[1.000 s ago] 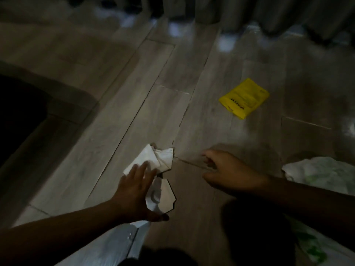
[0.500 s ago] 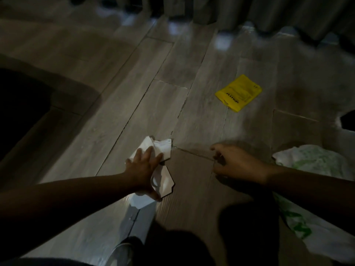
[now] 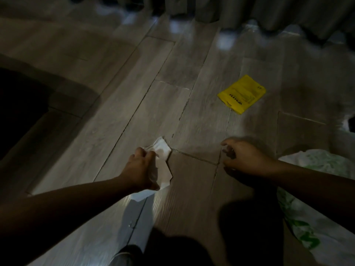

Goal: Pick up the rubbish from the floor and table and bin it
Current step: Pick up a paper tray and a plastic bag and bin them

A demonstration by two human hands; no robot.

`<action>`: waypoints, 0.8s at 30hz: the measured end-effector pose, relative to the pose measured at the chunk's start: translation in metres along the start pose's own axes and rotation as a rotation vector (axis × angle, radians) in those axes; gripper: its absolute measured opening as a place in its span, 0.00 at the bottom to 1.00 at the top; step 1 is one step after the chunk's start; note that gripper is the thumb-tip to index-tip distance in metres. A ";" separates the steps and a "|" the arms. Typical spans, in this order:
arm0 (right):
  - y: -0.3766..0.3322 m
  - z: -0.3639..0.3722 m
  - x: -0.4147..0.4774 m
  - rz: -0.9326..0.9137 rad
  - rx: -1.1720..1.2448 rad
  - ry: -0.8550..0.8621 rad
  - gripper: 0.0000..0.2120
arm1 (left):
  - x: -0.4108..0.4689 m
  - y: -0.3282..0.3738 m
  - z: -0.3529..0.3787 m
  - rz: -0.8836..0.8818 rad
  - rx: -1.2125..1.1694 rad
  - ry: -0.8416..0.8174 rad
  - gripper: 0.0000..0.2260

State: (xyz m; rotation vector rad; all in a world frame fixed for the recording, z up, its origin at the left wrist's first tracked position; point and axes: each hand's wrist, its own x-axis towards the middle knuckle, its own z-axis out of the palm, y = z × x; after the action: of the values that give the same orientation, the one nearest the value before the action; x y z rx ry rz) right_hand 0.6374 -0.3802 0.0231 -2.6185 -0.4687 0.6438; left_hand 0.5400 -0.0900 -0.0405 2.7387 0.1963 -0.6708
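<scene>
While the left hand (image 3: pixel 141 167) grips the crumpled white paper (image 3: pixel 162 148) on the floor (image 3: pixel 134 104), the right hand (image 3: pixel 245 156) is loosely curled and holds nothing; the yellow packet (image 3: pixel 242 94) lies well beyond it.

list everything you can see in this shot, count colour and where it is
white paper: one bunch, number of pieces unclear, white, on the floor at centre, partly under the left hand
yellow packet: one, yellow with dark print, flat on the floor, upper right
plastic bag: one, white with green print, on the floor at the right edge, crossed by the right forearm
floor: grey wood-look planks, throughout
curtain: grey, along the top edge
dark shape: one, black, left edge, too dim to identify
left hand: one, centre, fingers curled on the white paper
right hand: one, right of centre, low over the floor, fingers loosely curled, holding nothing
</scene>
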 end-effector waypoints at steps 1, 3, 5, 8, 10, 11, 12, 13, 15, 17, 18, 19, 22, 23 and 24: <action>0.003 0.000 0.004 0.001 -0.005 -0.001 0.25 | 0.002 0.000 0.000 -0.011 -0.019 0.006 0.43; 0.010 -0.001 0.011 0.005 -0.008 -0.010 0.26 | 0.008 0.004 -0.004 -0.030 -0.081 0.025 0.41; 0.016 -0.003 0.018 0.015 -0.002 -0.011 0.27 | 0.014 0.010 -0.011 -0.063 -0.174 0.010 0.34; 0.024 -0.009 0.029 0.058 -0.010 0.027 0.28 | 0.024 0.021 -0.018 -0.124 -0.303 -0.003 0.29; 0.030 -0.014 0.039 0.070 -0.050 0.055 0.28 | 0.031 0.029 -0.022 -0.151 -0.372 -0.003 0.31; 0.033 -0.017 0.044 0.075 -0.060 0.069 0.28 | 0.034 0.034 -0.024 -0.154 -0.396 -0.007 0.32; 0.037 -0.021 0.050 0.082 -0.069 0.083 0.28 | 0.037 0.039 -0.028 -0.146 -0.419 -0.011 0.31; 0.042 -0.025 0.056 0.090 -0.085 0.097 0.28 | 0.040 0.045 -0.031 -0.132 -0.440 -0.014 0.30; 0.052 -0.033 0.069 0.120 -0.118 0.122 0.28 | 0.045 0.057 -0.039 -0.105 -0.479 -0.020 0.28; 0.061 -0.039 0.083 0.164 -0.129 0.138 0.29 | 0.051 0.067 -0.044 -0.091 -0.526 -0.027 0.26; 0.065 -0.040 0.091 0.186 -0.129 0.141 0.28 | 0.054 0.071 -0.045 -0.089 -0.551 -0.033 0.25; 0.069 -0.040 0.098 0.206 -0.128 0.139 0.28 | 0.057 0.075 -0.046 -0.084 -0.576 -0.039 0.24; 0.079 -0.035 0.118 0.220 -0.141 0.121 0.31 | 0.065 0.081 -0.047 -0.070 -0.627 -0.049 0.20; 0.080 -0.032 0.124 0.214 -0.144 0.124 0.32 | 0.066 0.082 -0.046 -0.071 -0.633 -0.050 0.20; 0.082 -0.030 0.130 0.207 -0.144 0.130 0.34 | 0.067 0.083 -0.046 -0.073 -0.635 -0.049 0.20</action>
State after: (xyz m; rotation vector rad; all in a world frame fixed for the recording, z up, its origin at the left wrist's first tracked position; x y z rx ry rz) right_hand 0.7793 -0.4069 -0.0366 -2.8494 -0.2139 0.5150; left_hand 0.6357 -0.1489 -0.0117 2.1131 0.4195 -0.5702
